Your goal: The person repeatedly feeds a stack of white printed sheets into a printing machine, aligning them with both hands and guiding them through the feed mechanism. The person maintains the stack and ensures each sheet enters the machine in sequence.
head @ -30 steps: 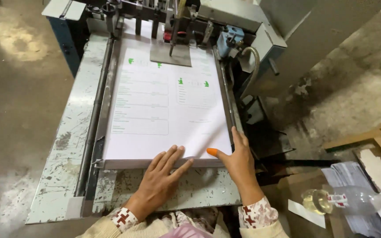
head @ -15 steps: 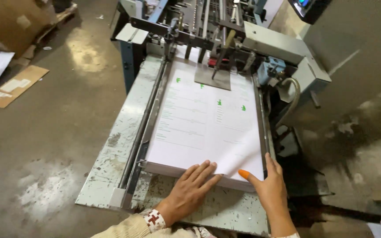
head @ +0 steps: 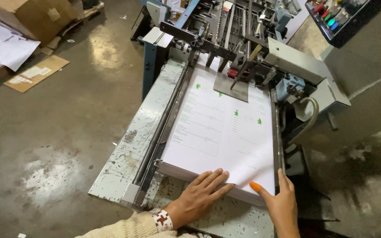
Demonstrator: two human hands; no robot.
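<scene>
A thick stack of white printed sheets (head: 223, 132) with small green marks lies on the feed table (head: 128, 154) of a paper machine. My left hand (head: 201, 194) rests flat, fingers spread, on the near edge of the stack. My right hand (head: 281, 202) presses against the stack's near right corner, an orange cover on its thumb tip. Neither hand grips anything. A metal plate and feeder head (head: 232, 83) sit on the far end of the stack.
Side guide rails (head: 164, 128) run along the stack's left and right. Machine housing (head: 305, 66) and a hose stand at right. A control panel with coloured buttons (head: 338, 15) is top right. Cardboard boxes and loose sheets (head: 18, 26) lie on the concrete floor at left.
The view has swung left and up, showing more floor and machine. Both hands stay at the near edge of the stack, shifted slightly toward its right corner.
</scene>
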